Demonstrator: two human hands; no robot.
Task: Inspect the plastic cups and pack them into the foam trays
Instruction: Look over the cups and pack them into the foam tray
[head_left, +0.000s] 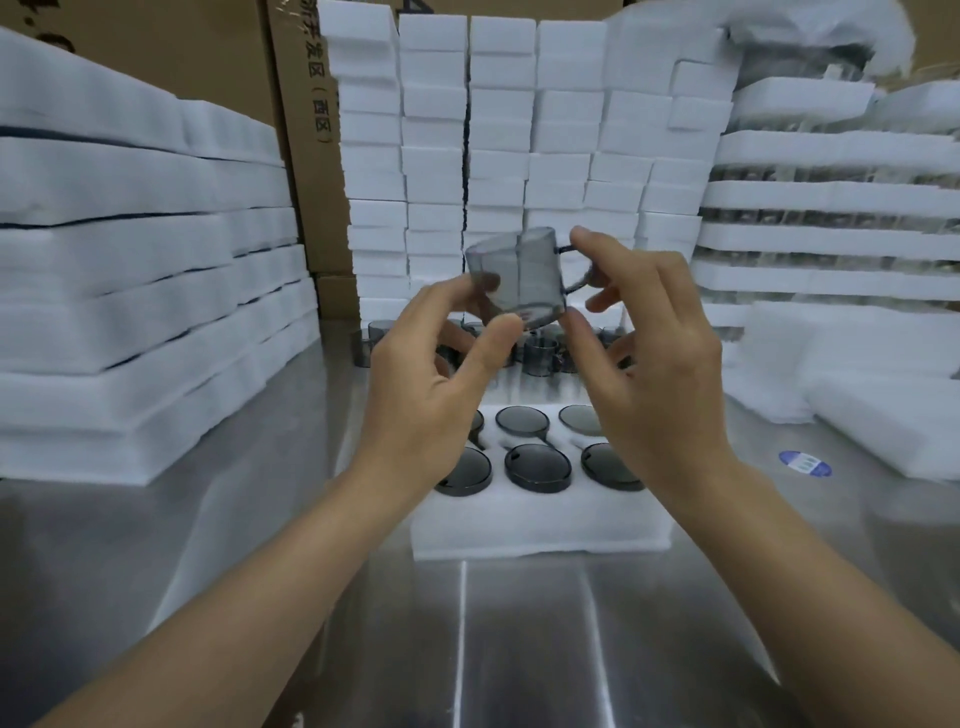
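Steel table (519, 649) up front, shiny and streaked with reflections, and white foam walling it in on every side. Stacked foam sheets (130, 260) climb on the left, and a wall of foam blocks (498, 156) stands dead ahead. On the right, filled foam trays (831, 197) are layered with dark cups just showing between them.

Peeking out behind the foam is a cardboard box (306, 130) with Chinese print running down it. The bracketed part reads "西区"; the characters above it are partly cut off.

Now the action: a smoky grey, see-through cup (519, 280) is up in the air, tilted, well above the table and in front of the block wall. The left hand (431, 395) pinches its body between thumb and fingertips. The right hand (660, 374) has its thumb against the cup's lower edge and its forefinger curled over the handle (576, 270). So both hands are on the one cup.

Below them sits the foam tray (540, 525), with six packed cups (537, 467) seated in two rows as dark discs, one half hidden by the left hand. Behind the tray, a huddle of loose cups (540, 353) stands on the table.

Off to the right lies a round blue sticker (805, 463), its lettering too small to read, just in front of loose foam pieces (883, 415).
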